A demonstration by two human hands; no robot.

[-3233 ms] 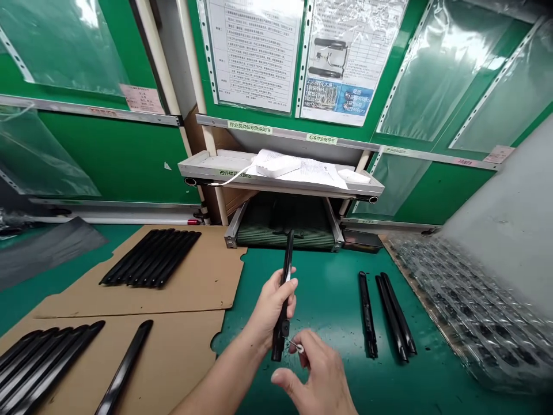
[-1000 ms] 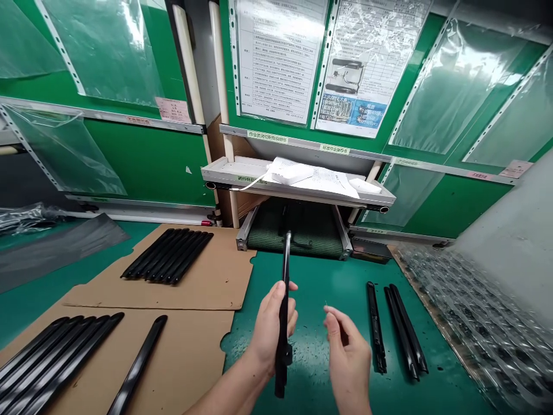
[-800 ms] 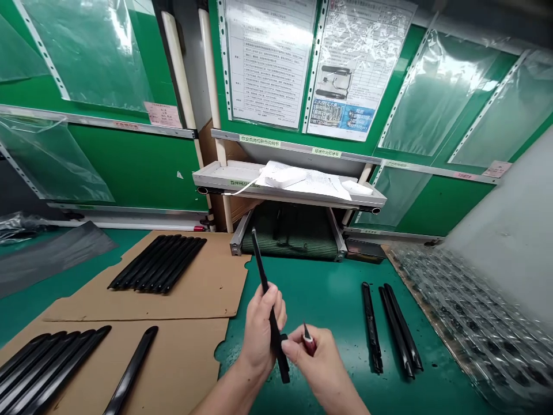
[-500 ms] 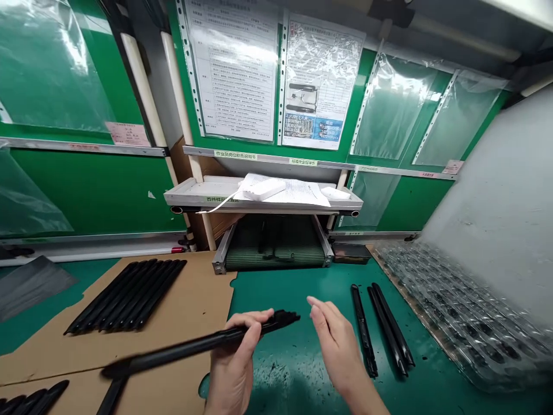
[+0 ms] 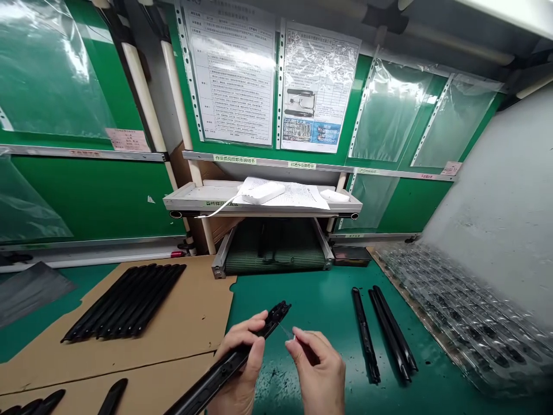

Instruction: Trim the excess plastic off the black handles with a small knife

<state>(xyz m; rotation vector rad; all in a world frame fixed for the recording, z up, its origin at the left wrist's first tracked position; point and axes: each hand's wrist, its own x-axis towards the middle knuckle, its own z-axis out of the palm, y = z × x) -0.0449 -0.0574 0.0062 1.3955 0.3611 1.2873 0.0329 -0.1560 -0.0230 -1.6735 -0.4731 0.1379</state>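
Note:
My left hand point(image 5: 239, 360) grips a long black plastic bar point(image 5: 228, 357) near its middle, and the bar slants from lower left up to the right. My right hand point(image 5: 317, 369) pinches a small thin pointed tool point(image 5: 288, 334) between thumb and fingers. The tool's fine tip sits close to the upper end of the bar, and I cannot tell if they touch. Much of the tool is hidden by my fingers.
Several black bars lie in a row on a cardboard sheet point(image 5: 185, 294) to the left, and more lie on a lower sheet. Three bars point(image 5: 366, 336) rest on the green mat point(image 5: 276, 288) to the right, beside a sheet of bubble wrap point(image 5: 458, 317). A shelf point(image 5: 203, 202) with papers stands ahead.
The bar has swung from nearly upright to a low slant across my body. My right hand has returned to its upper end with the small tool. The view has tilted up slightly.

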